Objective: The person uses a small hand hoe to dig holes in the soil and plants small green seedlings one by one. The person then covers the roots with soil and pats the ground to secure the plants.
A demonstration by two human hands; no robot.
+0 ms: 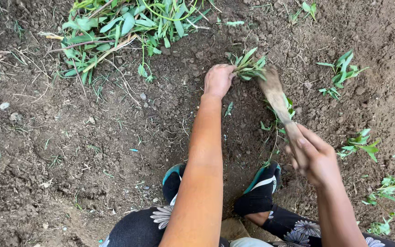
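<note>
My left hand (218, 80) has its grip closed around one small leafy seedling (249, 66) at the upper middle of the frame, set against the bare soil (92, 137). My right hand (316, 158), right of centre, is wrapped tight on one muddy wooden stick (277, 98) whose tip meets the ground just beside that seedling. One heap of cut green stems (120, 27) lies upper left, and four more small plants (344, 71) stand along the right side, above my two dark shoes (261, 185).

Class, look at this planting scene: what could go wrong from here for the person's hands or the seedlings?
1. The wooden stick in the right hand works close to the left hand; a slip might strike the fingers.
2. The stick's tip sits right beside the held seedling and could snap its stem.
3. The feet could trample planted seedlings nearby.
</note>
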